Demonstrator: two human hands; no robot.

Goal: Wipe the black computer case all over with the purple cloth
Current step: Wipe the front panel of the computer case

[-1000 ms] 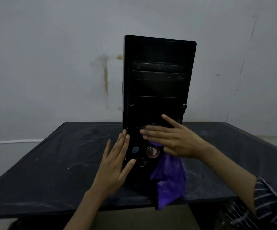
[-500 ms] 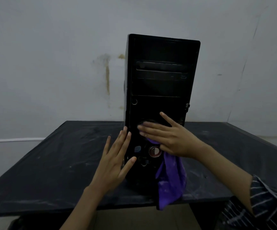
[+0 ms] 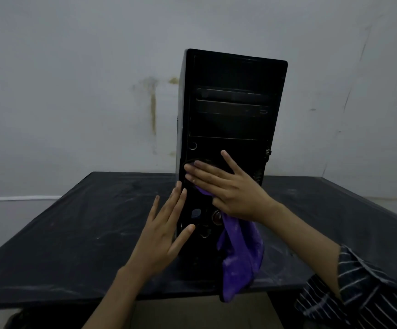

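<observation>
The case (image 3: 230, 119) stands tall mid-frame, blocking the way. The table (image 3: 78, 229) lies bare at left and right.

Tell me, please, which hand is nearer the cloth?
Right. The right hand presses the cloth against the case; the left hand is apart, at the case's left edge.

My right hand (image 3: 230, 193) slides the purple cloth (image 3: 240, 252) leftward and a little higher across the front of the black computer case (image 3: 230, 79). My fingertips (image 3: 188, 167), a second ago short of the panel's left edge, now reach it. The cloth's hanging tail follows and now overlaps the right side of the red-ringed button (image 3: 216, 216). The case sits slightly further right in the frame
</observation>
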